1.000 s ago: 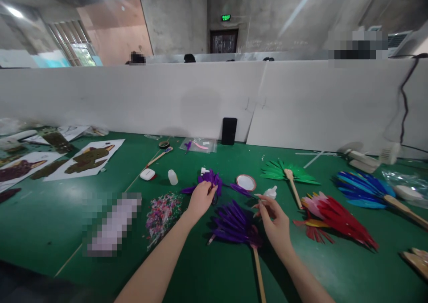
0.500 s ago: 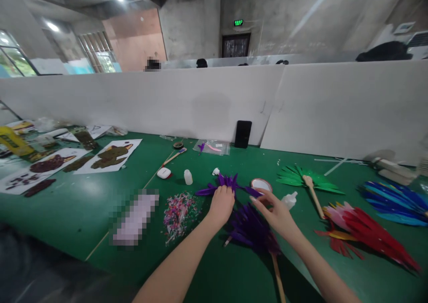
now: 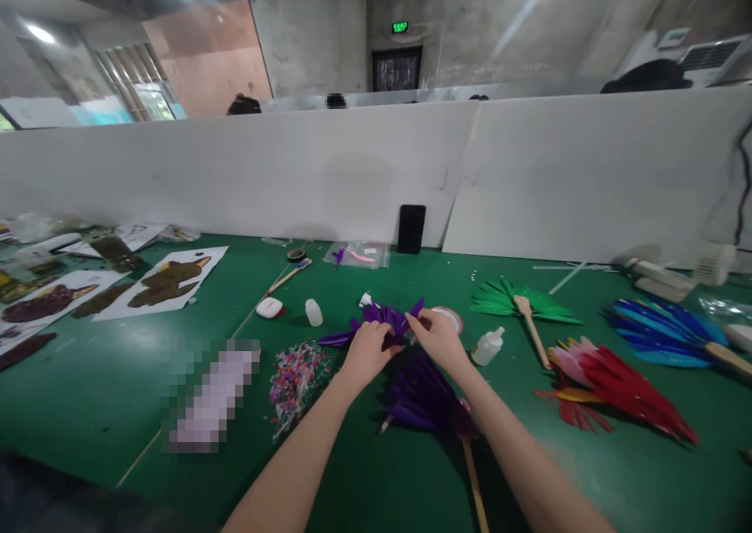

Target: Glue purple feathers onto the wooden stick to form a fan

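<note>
A loose bunch of purple feathers (image 3: 381, 319) lies on the green table (image 3: 117, 376). My left hand (image 3: 365, 350) is closed on its near side. My right hand (image 3: 435, 339) pinches a purple feather at the bunch's right end. Just below both hands lies a purple feather fan (image 3: 420, 396) with a wooden handle (image 3: 475, 486). A round white lid (image 3: 452, 316) is partly hidden behind my right hand. A small white glue bottle (image 3: 487, 346) lies to the right of it.
Green fan (image 3: 517, 302), red and pink fan (image 3: 611, 380) and blue fan (image 3: 663, 331) lie to the right. A confetti pile (image 3: 294, 376), a small white bottle (image 3: 314, 312) and a white case (image 3: 269, 307) sit left. Collage sheets (image 3: 158, 281) lie far left. A black phone (image 3: 410, 228) leans on the white partition (image 3: 352, 172).
My right hand has moved left from the lid and glue bottle to the loose purple feathers, meeting my left hand there. The left hand stays on the bunch.
</note>
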Available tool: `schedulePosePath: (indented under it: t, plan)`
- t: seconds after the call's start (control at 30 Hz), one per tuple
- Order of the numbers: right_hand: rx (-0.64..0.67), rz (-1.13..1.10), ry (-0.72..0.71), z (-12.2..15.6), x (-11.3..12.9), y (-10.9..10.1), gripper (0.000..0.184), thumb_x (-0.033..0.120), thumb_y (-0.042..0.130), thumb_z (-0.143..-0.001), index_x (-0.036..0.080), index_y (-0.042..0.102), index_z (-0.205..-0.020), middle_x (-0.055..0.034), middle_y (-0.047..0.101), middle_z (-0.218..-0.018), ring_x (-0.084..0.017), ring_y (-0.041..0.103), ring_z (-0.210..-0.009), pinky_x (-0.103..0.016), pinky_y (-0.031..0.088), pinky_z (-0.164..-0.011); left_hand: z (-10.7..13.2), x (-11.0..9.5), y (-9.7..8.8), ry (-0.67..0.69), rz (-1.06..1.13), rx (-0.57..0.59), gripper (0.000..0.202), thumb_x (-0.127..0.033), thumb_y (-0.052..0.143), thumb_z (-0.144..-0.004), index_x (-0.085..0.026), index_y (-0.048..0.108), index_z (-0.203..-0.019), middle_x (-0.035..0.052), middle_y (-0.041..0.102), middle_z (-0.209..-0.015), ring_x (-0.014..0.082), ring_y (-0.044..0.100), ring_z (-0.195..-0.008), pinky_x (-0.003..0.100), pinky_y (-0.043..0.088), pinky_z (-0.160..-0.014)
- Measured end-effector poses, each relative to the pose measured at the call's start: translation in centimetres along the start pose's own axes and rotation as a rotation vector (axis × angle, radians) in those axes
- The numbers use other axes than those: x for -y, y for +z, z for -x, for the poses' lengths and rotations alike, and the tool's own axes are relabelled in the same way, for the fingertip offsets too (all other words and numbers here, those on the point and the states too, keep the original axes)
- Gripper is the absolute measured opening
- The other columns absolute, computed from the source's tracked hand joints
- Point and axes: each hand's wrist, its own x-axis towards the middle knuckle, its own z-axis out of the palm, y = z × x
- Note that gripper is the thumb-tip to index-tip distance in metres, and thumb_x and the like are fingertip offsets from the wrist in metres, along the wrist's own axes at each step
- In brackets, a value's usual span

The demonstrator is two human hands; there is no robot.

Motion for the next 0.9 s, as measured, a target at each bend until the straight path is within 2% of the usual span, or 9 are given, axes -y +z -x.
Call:
schedulePosePath:
  t: [0.2, 0.43, 0.57, 0.63, 0.73, 0.83, 0.9]
  plan:
    - [-0.031, -0.046, 0.012, -0.3, 0.7, -1.4, 0.038, 0.04, 0.047, -0.081, 0.019, 0.056, -0.051, -0.003, 0.061, -0.049, -0.014, 0.054, -0.045, -0.023, 0.036, -0.047, -0.6, 0.8, 0.5, 0.014, 0.135, -0.053, 0.032, -0.043, 0.058, -0.076, -0.015, 0.057, -0.092, 0.0038, 0.054, -0.077, 0.019, 0.048, -0.075, 0.03, 0.039, -0.068]
    - [-0.213, -0.247, 0.049, -0.4, 2.6, -4.7, 0.038, 0.044, 0.051, -0.081, 0.018, 0.054, -0.053, -0.0022, 0.062, -0.05, -0.014, 0.056, -0.047, -0.023, 0.039, -0.048, -0.8, 1.4, 0.3, 0.006, 0.065, -0.069, 0.02, -0.028, 0.059, -0.078, -0.015, 0.056, -0.092, 0.0047, 0.054, -0.079, 0.0204, 0.05, -0.08, 0.032, 0.041, -0.07]
    - [-0.215, -0.361, 0.066, -0.5, 3.0, -5.9, 0.037, 0.047, 0.053, -0.08, 0.018, 0.056, -0.056, -0.0023, 0.063, -0.053, -0.015, 0.059, -0.05, -0.023, 0.043, -0.05, -0.8, 1.3, 0.6, 0.024, -0.035, -0.087, 0.013, -0.015, 0.054, -0.079, -0.015, 0.056, -0.091, 0.0053, 0.055, -0.084, 0.0202, 0.05, -0.082, 0.034, 0.042, -0.074]
    - [-0.191, -0.385, 0.078, -0.6, 2.9, -6.0, 0.038, 0.048, 0.054, -0.079, 0.018, 0.056, -0.056, -0.0025, 0.063, -0.052, -0.015, 0.06, -0.05, -0.024, 0.045, -0.05, -0.7, 1.2, 0.6, 0.016, -0.075, -0.103, 0.018, -0.014, 0.053, -0.078, -0.016, 0.057, -0.096, 0.0062, 0.055, -0.088, 0.0206, 0.051, -0.084, 0.035, 0.042, -0.077]
    - [-0.176, -0.483, 0.099, -0.6, 2.9, -6.0, 0.037, 0.049, 0.056, -0.077, 0.018, 0.056, -0.056, -0.0023, 0.063, -0.052, -0.015, 0.06, -0.05, -0.025, 0.047, -0.05, -0.6, 1.2, 0.4, -0.021, -0.093, -0.181, 0.03, -0.023, 0.054, -0.08, -0.016, 0.053, -0.109, 0.0082, 0.054, -0.094, 0.0227, 0.05, -0.089, 0.038, 0.042, -0.079]
    - [-0.172, -0.609, 0.115, -0.6, 3.3, -6.4, 0.034, 0.048, 0.06, -0.074, 0.017, 0.059, -0.062, -0.0025, 0.063, -0.054, -0.015, 0.061, -0.049, -0.024, 0.047, -0.046, -0.5, 1.2, 0.1, -0.03, -0.043, -0.256, 0.044, -0.026, 0.052, -0.081, -0.02, 0.043, -0.124, 0.0086, 0.052, -0.098, 0.0228, 0.051, -0.092, 0.038, 0.043, -0.08]
    - [-0.193, -0.665, 0.129, -0.6, 3.6, -6.8, 0.033, 0.047, 0.062, -0.073, 0.016, 0.061, -0.064, -0.0029, 0.064, -0.055, -0.015, 0.061, -0.049, -0.023, 0.046, -0.043, -0.3, 1.1, -0.1, -0.055, 0.032, -0.274, 0.051, -0.026, 0.05, -0.083, -0.023, 0.034, -0.131, 0.0073, 0.051, -0.095, 0.0201, 0.053, -0.084, 0.033, 0.045, -0.072]
